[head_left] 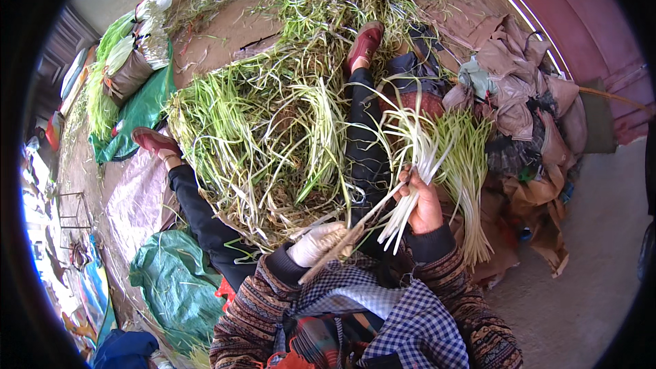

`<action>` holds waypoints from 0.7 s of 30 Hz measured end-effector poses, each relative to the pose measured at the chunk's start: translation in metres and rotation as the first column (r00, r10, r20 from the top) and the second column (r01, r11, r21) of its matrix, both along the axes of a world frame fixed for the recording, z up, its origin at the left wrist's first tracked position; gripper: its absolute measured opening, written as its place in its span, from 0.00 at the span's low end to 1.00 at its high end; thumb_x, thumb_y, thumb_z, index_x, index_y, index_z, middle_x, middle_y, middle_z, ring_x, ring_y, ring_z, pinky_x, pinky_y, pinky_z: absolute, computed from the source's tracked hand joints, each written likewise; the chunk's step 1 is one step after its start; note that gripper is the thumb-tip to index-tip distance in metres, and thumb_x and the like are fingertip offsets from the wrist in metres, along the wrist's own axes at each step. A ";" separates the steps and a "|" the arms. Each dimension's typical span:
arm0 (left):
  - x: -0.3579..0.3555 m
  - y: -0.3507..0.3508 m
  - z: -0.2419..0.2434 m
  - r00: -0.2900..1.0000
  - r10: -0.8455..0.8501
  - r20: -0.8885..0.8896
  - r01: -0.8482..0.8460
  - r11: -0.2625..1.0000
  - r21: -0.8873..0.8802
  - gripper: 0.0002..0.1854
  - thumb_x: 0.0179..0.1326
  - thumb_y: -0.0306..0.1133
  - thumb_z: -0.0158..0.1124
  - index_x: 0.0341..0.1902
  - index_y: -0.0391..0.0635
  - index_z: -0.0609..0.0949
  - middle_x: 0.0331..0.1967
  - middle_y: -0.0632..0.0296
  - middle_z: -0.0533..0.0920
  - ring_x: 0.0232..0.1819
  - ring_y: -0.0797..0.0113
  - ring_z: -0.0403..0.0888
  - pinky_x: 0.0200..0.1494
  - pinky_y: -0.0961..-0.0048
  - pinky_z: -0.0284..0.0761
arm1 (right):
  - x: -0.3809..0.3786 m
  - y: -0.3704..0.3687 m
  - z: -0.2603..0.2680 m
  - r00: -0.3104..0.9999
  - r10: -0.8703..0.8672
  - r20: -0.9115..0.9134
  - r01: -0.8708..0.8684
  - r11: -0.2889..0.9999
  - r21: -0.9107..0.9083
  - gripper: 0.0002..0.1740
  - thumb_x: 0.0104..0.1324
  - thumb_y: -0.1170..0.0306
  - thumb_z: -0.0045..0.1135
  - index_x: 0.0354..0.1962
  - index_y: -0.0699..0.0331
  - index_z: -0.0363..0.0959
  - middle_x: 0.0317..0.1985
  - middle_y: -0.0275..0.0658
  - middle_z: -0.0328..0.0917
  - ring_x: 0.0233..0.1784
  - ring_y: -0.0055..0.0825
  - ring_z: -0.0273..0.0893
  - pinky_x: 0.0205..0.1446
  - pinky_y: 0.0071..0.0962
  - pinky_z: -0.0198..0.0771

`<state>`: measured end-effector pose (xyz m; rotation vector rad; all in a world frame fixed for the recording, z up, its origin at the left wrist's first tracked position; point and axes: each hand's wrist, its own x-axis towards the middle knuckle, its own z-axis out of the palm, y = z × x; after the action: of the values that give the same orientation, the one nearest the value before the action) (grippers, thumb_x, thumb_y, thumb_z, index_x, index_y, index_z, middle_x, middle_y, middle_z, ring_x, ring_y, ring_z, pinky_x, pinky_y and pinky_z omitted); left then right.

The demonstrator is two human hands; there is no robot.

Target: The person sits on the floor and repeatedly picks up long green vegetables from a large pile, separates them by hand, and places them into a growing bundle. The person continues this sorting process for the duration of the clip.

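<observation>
A bunch of pale leafy stalks (414, 164), like blanched garlic greens, is gripped in my right hand (423, 202), white ends pointing down. My left hand (322, 243), in a light glove, is closed around the lower part of a stalk with brown, dry outer layers (335, 253); its upper length reaches toward my right fingers. Between my outstretched legs lies a large heap of green and yellowed stalks (266, 138). Just right of my right hand rests a neat bundle of similar cleaned stalks (469, 184), green tops upward.
Crumpled brown sacks and cloths (517, 87) lie at the right, near a red door (579, 25). Tied bundles of greens (128, 74) sit on a green sheet (148, 107) at the upper left. A green plastic bag (174, 287) lies beside my left leg.
</observation>
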<state>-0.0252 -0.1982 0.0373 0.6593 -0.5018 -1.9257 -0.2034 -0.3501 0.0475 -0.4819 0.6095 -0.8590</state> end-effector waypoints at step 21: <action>0.190 0.058 -0.013 -0.653 0.058 0.755 -0.230 0.935 -0.271 0.14 0.43 0.35 0.67 0.34 0.44 0.79 0.35 0.55 0.79 0.34 0.58 0.78 0.37 0.68 0.74 | 0.004 0.011 0.004 0.951 -0.129 -0.280 0.094 0.986 -0.136 0.11 0.61 0.67 0.53 0.38 0.63 0.64 0.29 0.38 0.72 0.23 0.20 0.72 0.25 0.21 0.71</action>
<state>0.1644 -0.1401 0.0245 2.5414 -1.2818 -0.0256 -0.1993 -0.3391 0.0511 -0.6959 0.8617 -0.9451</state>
